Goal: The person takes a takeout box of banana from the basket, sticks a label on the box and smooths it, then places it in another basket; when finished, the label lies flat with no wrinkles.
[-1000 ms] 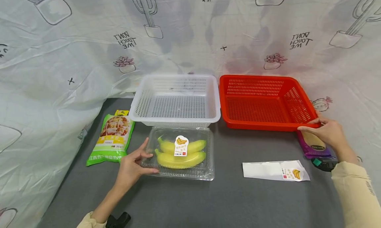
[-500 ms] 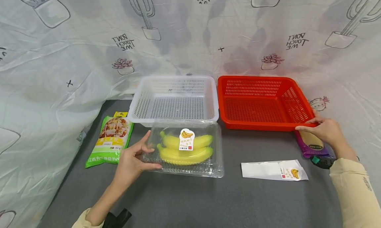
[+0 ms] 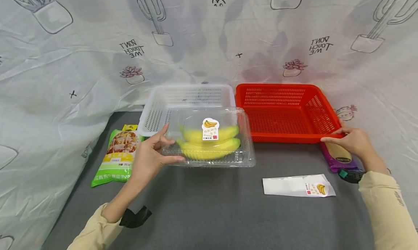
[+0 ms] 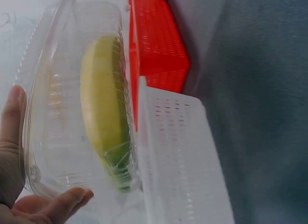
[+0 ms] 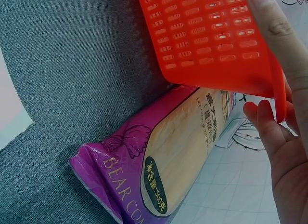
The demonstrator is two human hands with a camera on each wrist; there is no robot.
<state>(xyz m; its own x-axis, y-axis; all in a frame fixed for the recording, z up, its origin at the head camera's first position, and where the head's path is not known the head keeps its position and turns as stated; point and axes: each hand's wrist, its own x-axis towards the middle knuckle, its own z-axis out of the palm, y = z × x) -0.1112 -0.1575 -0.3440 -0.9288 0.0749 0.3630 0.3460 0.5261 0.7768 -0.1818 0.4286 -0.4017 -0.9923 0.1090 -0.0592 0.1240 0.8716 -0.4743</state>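
Note:
My left hand [image 3: 150,154] grips the left end of a clear plastic box [image 3: 225,159] with yellow bananas [image 3: 209,148] inside and a banana sticker on its lid. The box is raised, in front of the white basket [image 3: 148,115] and partly covering it; in the left wrist view a banana [image 4: 103,103] shows through its side, beside the basket wall [image 4: 180,151]. At the right, my right hand [image 3: 354,143] pinches the near right corner of the red basket [image 3: 294,138]. In the right wrist view its thumb and fingers lie either side of the red rim [image 5: 279,89].
A purple pasta bag [image 3: 339,157] lies beside the red basket's near right corner. A green food bag [image 3: 119,155] lies left of the white basket, with a yellow packet [image 3: 130,127] behind it. A white label strip [image 3: 297,185] lies on the grey table [image 3: 209,213].
My left hand has lifted the banana box off the table and carried it forward and slightly right, over the white basket's front edge. My right hand keeps its grip on the red basket.

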